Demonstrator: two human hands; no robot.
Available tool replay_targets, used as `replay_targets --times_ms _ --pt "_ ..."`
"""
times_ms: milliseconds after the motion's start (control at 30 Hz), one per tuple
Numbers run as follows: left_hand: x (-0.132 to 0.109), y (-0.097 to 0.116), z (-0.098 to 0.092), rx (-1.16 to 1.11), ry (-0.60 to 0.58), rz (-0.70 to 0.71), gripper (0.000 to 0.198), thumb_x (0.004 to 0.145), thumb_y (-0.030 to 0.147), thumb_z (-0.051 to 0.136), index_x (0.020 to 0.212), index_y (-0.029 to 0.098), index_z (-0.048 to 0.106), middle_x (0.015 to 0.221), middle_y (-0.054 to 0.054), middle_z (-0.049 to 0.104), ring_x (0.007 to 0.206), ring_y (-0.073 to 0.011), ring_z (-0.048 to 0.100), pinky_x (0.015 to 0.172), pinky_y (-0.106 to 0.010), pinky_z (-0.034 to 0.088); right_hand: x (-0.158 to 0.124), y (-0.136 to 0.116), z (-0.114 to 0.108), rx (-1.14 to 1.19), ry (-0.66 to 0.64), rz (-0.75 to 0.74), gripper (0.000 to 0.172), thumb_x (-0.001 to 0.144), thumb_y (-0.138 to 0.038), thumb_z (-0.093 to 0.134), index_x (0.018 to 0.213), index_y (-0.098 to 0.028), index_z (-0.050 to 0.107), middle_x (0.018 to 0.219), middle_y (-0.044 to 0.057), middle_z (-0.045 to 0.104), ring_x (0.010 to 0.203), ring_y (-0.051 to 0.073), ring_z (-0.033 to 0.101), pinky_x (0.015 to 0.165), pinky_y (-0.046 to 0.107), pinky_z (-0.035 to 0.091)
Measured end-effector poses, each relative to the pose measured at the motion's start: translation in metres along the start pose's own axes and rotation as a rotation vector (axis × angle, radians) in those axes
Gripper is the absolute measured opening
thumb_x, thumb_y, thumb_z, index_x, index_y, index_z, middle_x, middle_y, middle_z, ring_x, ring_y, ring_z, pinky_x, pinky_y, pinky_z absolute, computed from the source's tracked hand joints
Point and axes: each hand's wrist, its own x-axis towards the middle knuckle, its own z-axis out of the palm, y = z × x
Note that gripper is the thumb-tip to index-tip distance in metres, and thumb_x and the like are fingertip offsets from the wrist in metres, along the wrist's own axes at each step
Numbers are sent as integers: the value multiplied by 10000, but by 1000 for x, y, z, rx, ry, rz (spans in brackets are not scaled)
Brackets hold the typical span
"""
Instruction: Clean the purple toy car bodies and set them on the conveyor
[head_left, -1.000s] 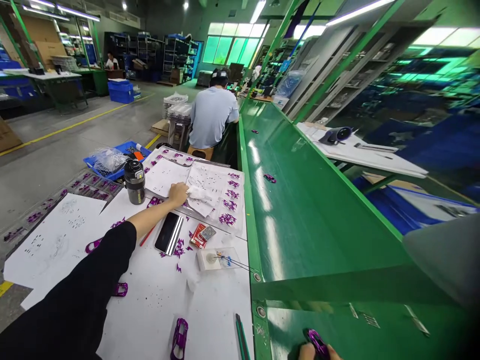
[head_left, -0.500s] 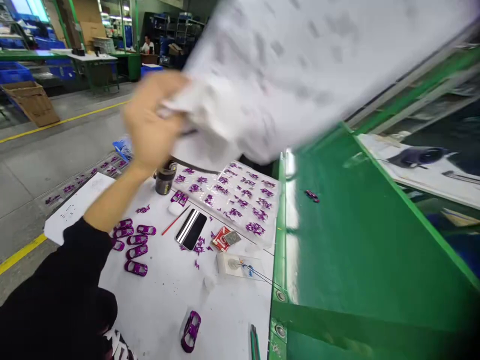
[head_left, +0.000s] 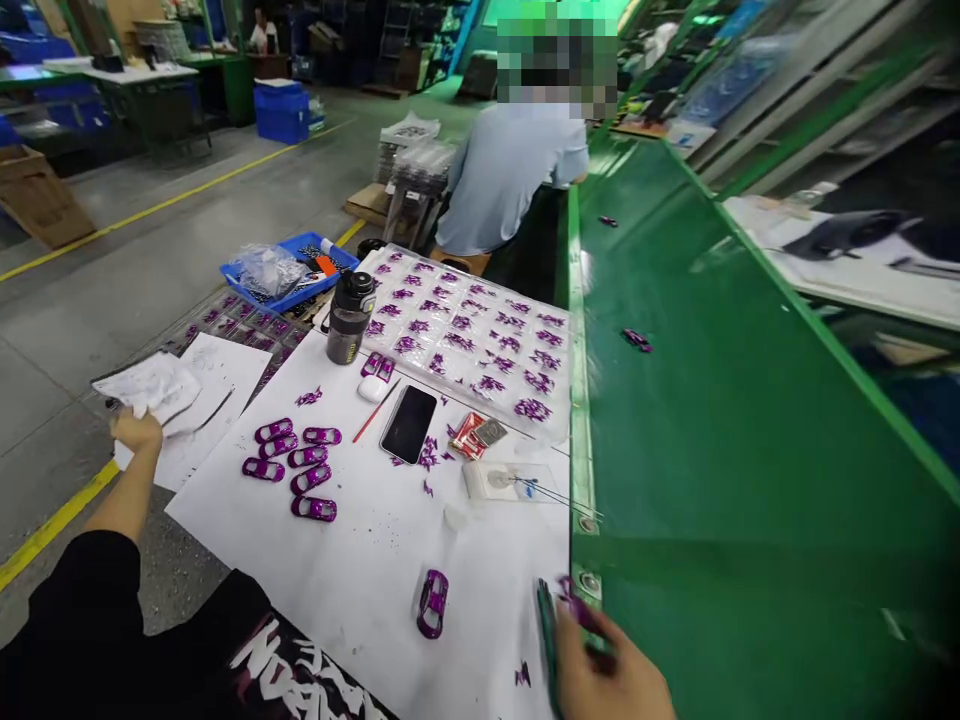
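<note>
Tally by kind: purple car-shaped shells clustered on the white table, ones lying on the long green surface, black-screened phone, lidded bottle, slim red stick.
Glossy purple clustered shells: 7
Purple shells on long green surface: 2
Black-screened rectangular phone: 1
Dark black-lidded bottle: 1
Slim red stick: 1
Total: 12

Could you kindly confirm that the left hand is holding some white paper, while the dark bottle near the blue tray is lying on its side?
Not quite: the dark bottle is standing upright, not lying on its side, as the head view shows. It is indeed near the blue tray, and the left hand is holding some white paper.
</note>
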Motion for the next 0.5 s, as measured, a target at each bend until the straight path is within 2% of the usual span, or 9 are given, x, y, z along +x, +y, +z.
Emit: replay_targets --times_ms 67,133,200,267,367,433,500 --pt "3 -14 15 50 -62 -38 450 1008 402 698 1392 178 625 1453 -135 616 1303 -314 626 1091 -566 551 -14 -43 15 64 -115 -39 730 809 -861 447 1008 -205 699 988 175 721 879 366 695 836 523 579" --pt "12 -18 25 101 -121 -62 514 993 433 706 1429 186 594 1515 -151 569 1370 -341 578 1135 -602 506 -23 -73 32 89 -165 -66 775 769 -913 410 968 -204 653 1022 194 715 927 378 691 878 533 568" --pt "22 -18 32 144 -183 -60 614 934 477 740 1438 170 570 1560 -198 528 1438 -408 516 1133 -641 481 -26 -86 44 80 -171 -65 802 748 -942 376 956 -206 614 1045 223 708 989 404 683 901 551 562" --pt "33 -17 35 178 -239 -42 723 807 497 796 1410 170 566 1558 -242 534 1465 -501 472 1067 -685 493 -27 -85 45 56 -187 -56 800 730 -939 395 952 -200 609 1080 263 700 1013 435 678 883 571 562" --pt "39 -16 29 208 -283 2 797 651 514 805 1368 264 563 1563 -204 567 1482 -581 429 1005 -755 479 -23 -74 19 36 -278 -49 725 691 -914 509 886 -231 656 1062 228 740 846 404 705 786 548 582" --pt "34 -9 19 218 -256 69 782 681 572 755 1397 350 532 1696 -149 437 1585 -560 284 1079 -817 378 -14 -75 -16 69 -390 -29 682 696 -911 560 872 -270 715 1001 145 782 734 350 712 722 483 592" --pt "24 13 9 188 -142 236 735 775 607 677 1457 406 491 1810 -96 207 1668 -485 84 1191 -819 222 2 -91 -55 115 -462 -12 697 690 -934 580 919 -302 766 939 88 799 726 324 732 676 412 591"
